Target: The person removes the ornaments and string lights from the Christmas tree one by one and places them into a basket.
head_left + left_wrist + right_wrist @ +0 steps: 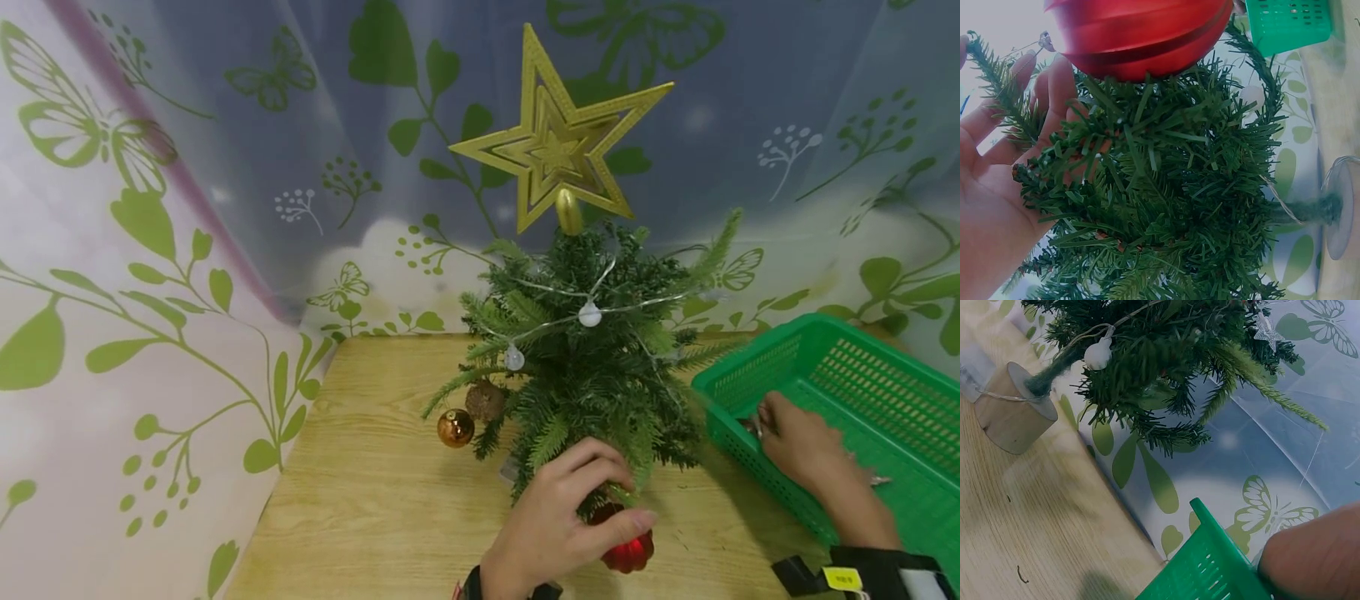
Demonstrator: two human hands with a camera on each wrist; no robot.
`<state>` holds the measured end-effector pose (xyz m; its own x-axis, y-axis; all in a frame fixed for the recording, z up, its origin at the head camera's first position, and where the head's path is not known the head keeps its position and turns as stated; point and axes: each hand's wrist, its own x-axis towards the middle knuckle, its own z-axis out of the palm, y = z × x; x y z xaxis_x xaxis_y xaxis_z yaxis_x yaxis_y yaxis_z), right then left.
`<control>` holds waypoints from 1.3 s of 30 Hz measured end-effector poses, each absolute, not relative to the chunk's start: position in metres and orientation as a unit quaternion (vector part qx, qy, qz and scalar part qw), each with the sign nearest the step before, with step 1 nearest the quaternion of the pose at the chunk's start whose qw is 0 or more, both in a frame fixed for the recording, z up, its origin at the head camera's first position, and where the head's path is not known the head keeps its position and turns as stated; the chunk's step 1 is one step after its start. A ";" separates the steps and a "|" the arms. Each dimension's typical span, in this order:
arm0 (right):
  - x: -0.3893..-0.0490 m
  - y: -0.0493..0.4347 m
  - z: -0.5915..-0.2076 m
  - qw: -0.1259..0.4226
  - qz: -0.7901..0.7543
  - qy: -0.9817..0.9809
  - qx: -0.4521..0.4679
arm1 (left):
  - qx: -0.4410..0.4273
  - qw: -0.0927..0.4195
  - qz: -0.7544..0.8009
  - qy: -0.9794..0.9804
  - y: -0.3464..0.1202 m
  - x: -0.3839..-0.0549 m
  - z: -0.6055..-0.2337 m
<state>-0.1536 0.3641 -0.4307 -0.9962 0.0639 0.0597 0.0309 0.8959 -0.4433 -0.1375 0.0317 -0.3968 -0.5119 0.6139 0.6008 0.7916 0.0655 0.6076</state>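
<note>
My left hand reaches to the front lower branches of a small artificial Christmas tree. In the left wrist view its loosely bent fingers lie along a branch tip. A red ribbed bauble hangs under the thumb, its cord running toward the branch tip. My right hand is inside a green plastic basket, fingers bent down over a small shiny piece at the near left wall. I cannot tell whether they grip it. In the right wrist view, only a blurred digit shows, beside the basket rim.
A gold star tops the tree. A shiny copper bauble and a brown glittery ball hang at left. A light string with round bulbs crosses the branches. The tree's wooden base stands on the table, before a patterned curtain.
</note>
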 end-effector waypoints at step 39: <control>-0.099 0.234 -0.489 0.356 0.377 -0.854 -0.038 | -0.179 0.374 -0.472 -0.778 -0.058 -0.175 -0.385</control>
